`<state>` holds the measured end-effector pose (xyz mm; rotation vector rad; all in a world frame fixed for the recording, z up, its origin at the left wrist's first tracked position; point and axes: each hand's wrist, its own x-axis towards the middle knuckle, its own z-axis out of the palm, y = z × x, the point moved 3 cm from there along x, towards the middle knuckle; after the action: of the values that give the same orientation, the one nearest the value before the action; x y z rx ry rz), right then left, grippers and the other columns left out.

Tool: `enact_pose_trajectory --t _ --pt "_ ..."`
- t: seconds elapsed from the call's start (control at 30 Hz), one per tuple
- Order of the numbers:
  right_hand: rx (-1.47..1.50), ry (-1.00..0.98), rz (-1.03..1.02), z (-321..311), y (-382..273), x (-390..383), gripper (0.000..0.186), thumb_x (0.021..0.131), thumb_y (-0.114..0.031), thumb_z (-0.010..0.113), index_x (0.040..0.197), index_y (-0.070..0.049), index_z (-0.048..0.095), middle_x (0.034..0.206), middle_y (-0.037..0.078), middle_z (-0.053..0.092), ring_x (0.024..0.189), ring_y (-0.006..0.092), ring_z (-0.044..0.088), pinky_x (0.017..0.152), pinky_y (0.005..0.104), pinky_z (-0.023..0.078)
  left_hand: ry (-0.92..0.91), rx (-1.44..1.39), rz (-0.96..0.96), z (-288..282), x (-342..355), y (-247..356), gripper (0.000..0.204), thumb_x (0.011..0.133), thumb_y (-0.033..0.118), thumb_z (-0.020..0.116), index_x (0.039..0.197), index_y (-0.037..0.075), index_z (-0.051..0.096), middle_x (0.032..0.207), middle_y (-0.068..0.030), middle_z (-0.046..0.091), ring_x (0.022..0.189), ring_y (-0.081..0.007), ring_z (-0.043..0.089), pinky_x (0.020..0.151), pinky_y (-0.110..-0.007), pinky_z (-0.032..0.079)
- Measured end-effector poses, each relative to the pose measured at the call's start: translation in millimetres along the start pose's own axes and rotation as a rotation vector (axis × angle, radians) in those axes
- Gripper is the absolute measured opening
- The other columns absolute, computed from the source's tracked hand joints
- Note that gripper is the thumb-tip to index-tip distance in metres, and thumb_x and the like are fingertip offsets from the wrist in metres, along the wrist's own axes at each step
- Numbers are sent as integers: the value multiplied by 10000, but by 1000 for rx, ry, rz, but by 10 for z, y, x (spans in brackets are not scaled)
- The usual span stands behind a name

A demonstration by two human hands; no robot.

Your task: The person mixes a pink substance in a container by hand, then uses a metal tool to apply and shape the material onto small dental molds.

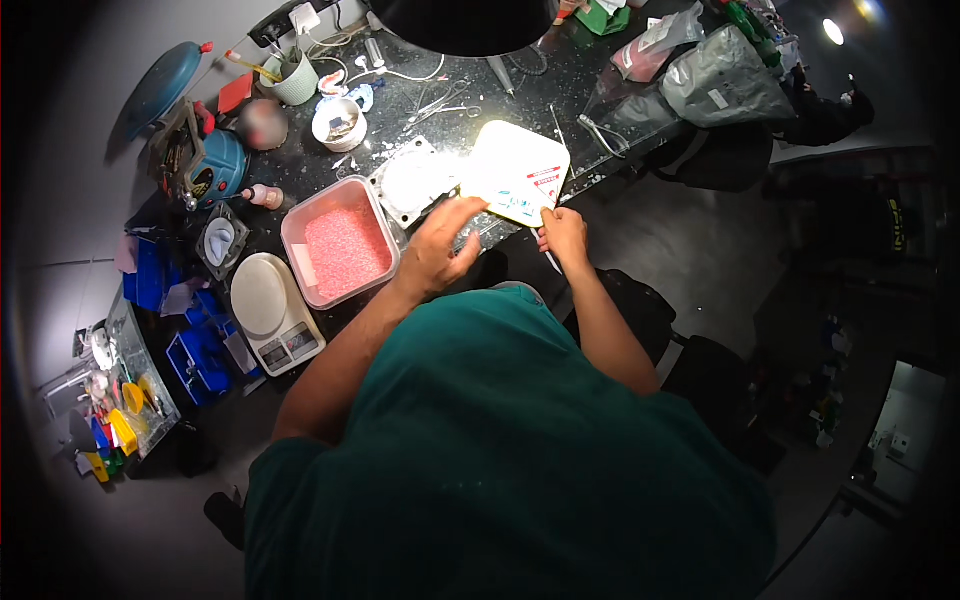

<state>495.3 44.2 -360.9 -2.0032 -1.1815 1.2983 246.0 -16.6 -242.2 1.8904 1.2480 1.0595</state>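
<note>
Tub just beside left hand

Dark speckled bench, crowded along the back and left; black lamp shade overhead.
Left end: pale kitchen-type scale, round pan; small pinkish bottle; blue machine; light textured cup holding a yellow-handled tool, white round pot to its right. Right end: grey plastic bag, pliers-like tool near the edge. Lower left: blue bins; beyond, side table with yellow bins.
</note>
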Motion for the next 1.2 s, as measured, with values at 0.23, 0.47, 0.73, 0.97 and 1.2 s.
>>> enact_pose_trajectory --t 0.23,0.47,0.73,0.97,1.2 --pt "361 -79 -277 -296 -219 149 323 1000 -227 614 765 -13 555 623 56 597 461 103 573 406 260 489 -34 -252 -297 110 -2 -116 233 943 86 590 1143 38 701 1096 -124 722 974 -202 694 833 -302 528" --pt "420 -326 -384 -734 -798 -30 228 999 -241 625 875 -52 591 660 10 588 498 45 534 441 199 441 417 -308 -382 -425 -312 -86 236 1003 79 518 1147 -30 671 1084 -105 713 1050 -159 656 946 -284 493" --pt "256 -1005 -229 1019 -1242 -934 257 1017 -237 607 894 -13 635 634 -30 518 530 66 493 519 249 464 799 -269 -474 -1117 -983 -223 525 1036 307 473 1435 -30 431 1297 -169 569 1186 -225 556 1042 -338 407" --pt "-685 -410 -772 1552 -1182 -1152 512 965 -512 554 888 -11 624 739 203 673 672 369 676 653 485 534 565 389 -488 -1312 -1497 -812 461 1012 137 498 1449 1 442 1488 -244 431 1389 -400 405 1139 -440 342" --pt "-663 -164 -771 1704 -1479 -1224 462 1023 -458 467 921 -22 580 816 221 664 774 427 655 692 522 513 589 265 -514 -1250 -1536 -836 482 1034 129 457 1486 -9 366 1439 -274 484 1309 -417 501 1063 -438 436"
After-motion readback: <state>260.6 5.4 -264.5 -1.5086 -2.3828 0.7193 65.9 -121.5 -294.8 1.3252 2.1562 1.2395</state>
